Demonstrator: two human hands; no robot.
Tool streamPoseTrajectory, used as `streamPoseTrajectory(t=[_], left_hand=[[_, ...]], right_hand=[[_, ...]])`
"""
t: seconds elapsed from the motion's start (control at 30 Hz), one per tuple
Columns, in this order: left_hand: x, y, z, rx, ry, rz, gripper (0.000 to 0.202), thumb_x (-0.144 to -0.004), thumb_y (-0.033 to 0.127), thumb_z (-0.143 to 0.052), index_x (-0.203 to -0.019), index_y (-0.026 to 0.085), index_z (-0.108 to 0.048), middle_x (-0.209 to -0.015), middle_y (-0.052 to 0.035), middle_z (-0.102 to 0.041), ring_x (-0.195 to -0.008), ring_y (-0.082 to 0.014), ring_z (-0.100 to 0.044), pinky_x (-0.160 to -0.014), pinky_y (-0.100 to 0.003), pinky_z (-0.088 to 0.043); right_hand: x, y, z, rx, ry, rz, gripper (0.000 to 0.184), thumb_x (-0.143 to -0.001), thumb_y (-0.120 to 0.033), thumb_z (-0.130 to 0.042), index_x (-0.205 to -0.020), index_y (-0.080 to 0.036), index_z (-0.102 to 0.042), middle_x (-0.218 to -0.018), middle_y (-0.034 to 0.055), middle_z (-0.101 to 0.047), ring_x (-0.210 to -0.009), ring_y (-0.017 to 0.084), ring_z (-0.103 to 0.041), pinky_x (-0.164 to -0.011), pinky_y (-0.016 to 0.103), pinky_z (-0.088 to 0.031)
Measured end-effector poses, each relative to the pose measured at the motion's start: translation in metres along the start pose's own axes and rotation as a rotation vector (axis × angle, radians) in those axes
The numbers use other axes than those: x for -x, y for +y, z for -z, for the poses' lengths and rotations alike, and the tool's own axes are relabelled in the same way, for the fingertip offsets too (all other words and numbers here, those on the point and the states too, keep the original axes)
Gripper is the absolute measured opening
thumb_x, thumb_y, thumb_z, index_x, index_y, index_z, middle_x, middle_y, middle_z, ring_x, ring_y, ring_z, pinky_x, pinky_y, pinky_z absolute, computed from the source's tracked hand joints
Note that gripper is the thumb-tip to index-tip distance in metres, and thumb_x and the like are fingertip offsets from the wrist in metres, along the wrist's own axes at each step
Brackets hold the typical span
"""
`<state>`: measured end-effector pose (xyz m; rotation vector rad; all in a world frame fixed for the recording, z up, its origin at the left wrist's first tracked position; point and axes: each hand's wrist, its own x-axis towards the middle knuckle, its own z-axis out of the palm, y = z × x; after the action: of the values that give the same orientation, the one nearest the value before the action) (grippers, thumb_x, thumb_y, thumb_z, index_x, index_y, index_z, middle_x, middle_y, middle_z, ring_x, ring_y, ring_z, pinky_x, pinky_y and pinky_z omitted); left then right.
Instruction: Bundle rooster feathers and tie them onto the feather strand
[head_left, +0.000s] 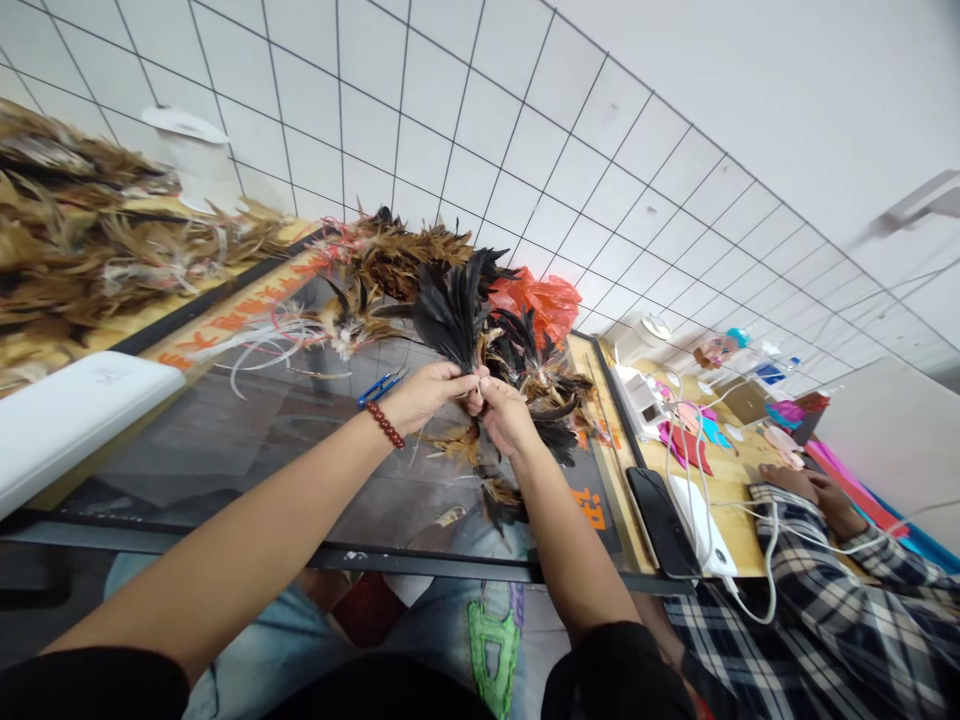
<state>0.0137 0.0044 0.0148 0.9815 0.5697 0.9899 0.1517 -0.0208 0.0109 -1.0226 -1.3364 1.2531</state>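
Black sleeves [615, 672] at the lower edge lead to the left hand [436, 394] and right hand [508, 412], mid-frame, both pinching black feathers [451, 312] above the counter [247, 430].

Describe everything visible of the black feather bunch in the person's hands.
The black feather bunch is a dense fan of long, slightly glossy, natural-looking plumes, narrowing to a gathered base. It is held up, tips pointing away from the person and leaning slightly left. The left grip and right grip meet at its base, pinching there; fingers hide any binding. Brown feathers lie behind it.
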Motion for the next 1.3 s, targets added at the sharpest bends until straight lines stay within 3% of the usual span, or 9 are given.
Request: streamPoseTrajectory(t=[0.13, 0.37, 0.47, 0.57, 0.7, 0.87, 1.03, 1.2, 1.3], left_hand=[[0.002, 0.000, -0.002, 0.069, -0.042, -0.002, 0.025, -0.068, 0.029, -0.081, -0.071, 0.006, -0.071, -0.063, -0.0099, -0.069, -0.059, -0.0164, -0.063, -0.066, -0.031, -0.049], [-0.002, 0.005, 0.001, 0.325, 0.225, 0.058, 0.012, -0.075, 0.013, -0.074, -0.074, 0.009, -0.063, -0.077, -0.0099, -0.072, -0.077, -0.0162, -0.069, -0.078, -0.030, -0.052], [-0.002, 0.003, -0.001, 0.313, 0.235, 0.076, 0.012, -0.077, 0.012, -0.072, -0.076, 0.009, -0.060, -0.076, -0.0096, -0.072, -0.075, -0.0159, -0.069, -0.075, -0.029, -0.051], [-0.001, 0.000, -0.005, 0.296, 0.222, 0.067, 0.007, -0.081, 0.010, -0.067, -0.078, 0.008, -0.061, -0.074, -0.0095, -0.072, -0.073, -0.0151, -0.068, -0.072, -0.027, -0.050], [-0.001, -0.001, -0.007, 0.313, 0.227, 0.045, 0.007, -0.080, 0.010, -0.068, -0.079, 0.008, -0.061, -0.076, -0.0104, -0.072, -0.077, -0.0161, -0.069, -0.074, -0.027, -0.051], [-0.001, -0.003, -0.006, 0.335, 0.241, 0.044, 0.009, -0.080, 0.012, -0.068, -0.079, 0.009, -0.060, -0.071, -0.0074, -0.070, -0.073, -0.0155, -0.069, -0.079, -0.032, -0.052], [-0.001, -0.008, -0.008, 0.300, 0.224, 0.053, 0.011, -0.079, 0.010, -0.070, -0.079, 0.010, -0.059, -0.072, -0.0068, -0.070, -0.071, -0.0137, -0.067, -0.079, -0.031, -0.053], [-0.002, -0.002, -0.006, 0.244, 0.299, -0.035, 0.010, -0.087, 0.006, -0.056, -0.077, 0.010, -0.057, -0.064, -0.0024, -0.065, -0.067, -0.0134, -0.067, -0.071, -0.030, -0.055], [-0.003, 0.006, -0.002, 0.169, 0.395, -0.111, 0.013, -0.088, 0.006, -0.052, -0.076, 0.011, -0.056, -0.066, -0.0024, -0.064, -0.063, -0.0122, -0.066, -0.064, -0.026, -0.054]], right_hand=[[0.002, -0.007, 0.006, -0.013, -0.038, -0.039, 0.045, -0.073, -0.062, -0.064, -0.068, -0.019, -0.054, -0.056, -0.0024, -0.047, -0.052, 0.010, -0.041, -0.052, 0.025, -0.039], [0.002, 0.001, 0.013, 0.350, 0.053, 0.058, 0.031, -0.069, -0.044, -0.074, -0.085, -0.018, -0.071, -0.074, 0.0001, -0.069, -0.064, 0.011, -0.057, -0.066, 0.025, -0.047], [0.003, 0.004, 0.009, 0.552, 0.137, 0.127, 0.020, -0.075, -0.038, -0.069, -0.072, -0.018, -0.071, -0.065, -0.0022, -0.066, -0.060, 0.011, -0.054, -0.064, 0.024, -0.044], [0.004, 0.006, 0.005, 0.565, 0.192, 0.147, 0.026, -0.080, -0.037, -0.064, -0.063, -0.018, -0.068, -0.056, -0.0035, -0.061, -0.054, 0.010, -0.051, -0.061, 0.024, -0.041], [0.003, 0.009, 0.006, 0.536, 0.229, 0.180, 0.022, -0.080, -0.039, -0.066, -0.071, -0.019, -0.071, -0.062, -0.0027, -0.064, -0.057, 0.012, -0.054, -0.062, 0.024, -0.044], [0.005, 0.009, 0.014, 0.830, 0.292, 0.368, 0.021, -0.079, -0.041, -0.069, -0.075, -0.021, -0.067, -0.071, 0.0003, -0.065, -0.063, 0.013, -0.056, -0.065, 0.026, -0.045], [0.007, 0.008, 0.014, 0.987, 0.334, 0.411, 0.022, -0.083, -0.038, -0.066, -0.072, -0.020, -0.061, -0.071, -0.0001, -0.062, -0.065, 0.013, -0.055, -0.067, 0.025, -0.042], [0.010, -0.001, 0.014, 1.062, 0.299, 0.431, 0.020, -0.086, -0.038, -0.064, -0.078, -0.019, -0.063, -0.076, 0.0016, -0.064, -0.071, 0.014, -0.057, -0.071, 0.027, -0.041], [0.014, -0.013, 0.009, 1.101, -0.001, 0.531, 0.018, -0.091, -0.034, -0.058, -0.087, -0.019, -0.067, -0.086, 0.0035, -0.067, -0.083, 0.015, -0.060, -0.078, 0.028, -0.041]])
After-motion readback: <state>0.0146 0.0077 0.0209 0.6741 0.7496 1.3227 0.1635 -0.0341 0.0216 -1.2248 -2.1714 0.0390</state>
